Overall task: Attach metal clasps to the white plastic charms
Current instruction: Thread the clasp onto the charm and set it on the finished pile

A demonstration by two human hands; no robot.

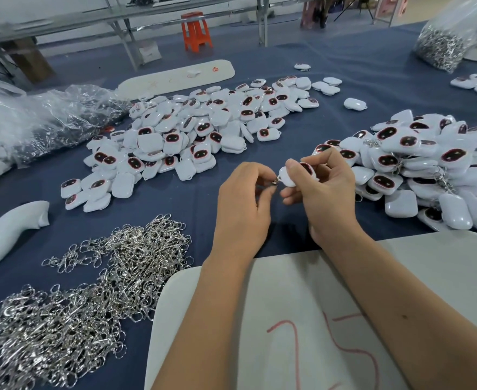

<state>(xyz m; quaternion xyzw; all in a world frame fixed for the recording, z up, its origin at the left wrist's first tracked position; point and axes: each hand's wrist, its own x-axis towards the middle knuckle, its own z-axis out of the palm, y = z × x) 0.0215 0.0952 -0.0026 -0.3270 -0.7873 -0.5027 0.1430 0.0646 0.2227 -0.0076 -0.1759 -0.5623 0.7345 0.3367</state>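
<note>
At frame centre, the right hand [323, 190] pinches 1 white charm [290, 174], its long axis tilted, loop end pointing left toward a metal clasp [275, 181] pinched by the left hand [245, 201], whose fingers mostly hide it.

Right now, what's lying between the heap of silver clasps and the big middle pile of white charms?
In the head view, only bare blue tablecloth separates the clasp heap from the middle charm pile; nothing else lies on that strip.
</note>
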